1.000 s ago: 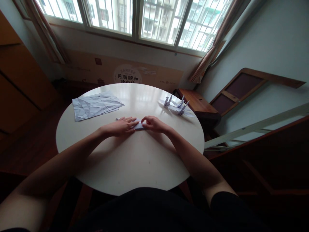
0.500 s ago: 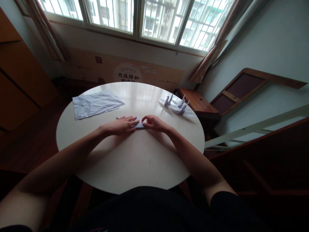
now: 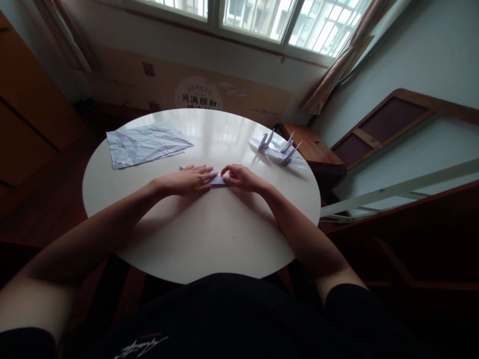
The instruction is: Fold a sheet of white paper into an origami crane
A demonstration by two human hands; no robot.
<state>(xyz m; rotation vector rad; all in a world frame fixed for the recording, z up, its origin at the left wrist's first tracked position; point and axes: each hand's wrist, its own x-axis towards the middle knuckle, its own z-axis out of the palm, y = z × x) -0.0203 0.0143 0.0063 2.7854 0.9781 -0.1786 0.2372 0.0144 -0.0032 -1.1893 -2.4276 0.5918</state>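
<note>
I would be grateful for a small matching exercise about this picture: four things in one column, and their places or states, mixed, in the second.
Things:
1. Left hand
2. Right hand
3. Creased paper
4. Paper birds

Places or states:
A. standing near the far right edge of the table
B. fingers curled, at the right end of the small folded paper
C. lying on the left part of the table
D. stretched out flat, at the left part of the small folded paper

Right pairs: 1-D, 2-B, 3-C, 4-A
</note>
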